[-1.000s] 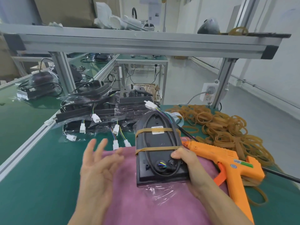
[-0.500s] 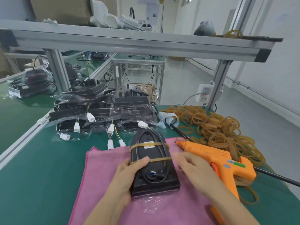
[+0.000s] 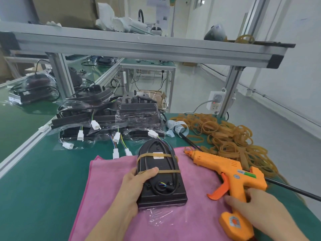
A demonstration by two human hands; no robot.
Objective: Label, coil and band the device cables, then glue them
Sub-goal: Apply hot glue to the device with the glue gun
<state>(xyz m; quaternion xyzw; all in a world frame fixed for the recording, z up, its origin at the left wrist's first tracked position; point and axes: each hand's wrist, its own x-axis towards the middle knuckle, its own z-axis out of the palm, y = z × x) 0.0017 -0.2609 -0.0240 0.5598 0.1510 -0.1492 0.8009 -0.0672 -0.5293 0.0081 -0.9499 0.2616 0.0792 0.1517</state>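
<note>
Left hand (image 3: 133, 186) now grips the banded device (image 3: 160, 174); right hand (image 3: 257, 204) just dropped to the glue gun (image 3: 231, 178) handle at 3 o'clock, fingers closing around it, so gluing's probably next.

No words or numbers can be read here. The orange glue gun (image 3: 231, 178) has small round and green stickers, but the print is too tiny. The white label (image 3: 159, 156) on the black device (image 3: 160, 174) and the papers on the far wall (image 3: 158, 2) are blurry.
</note>
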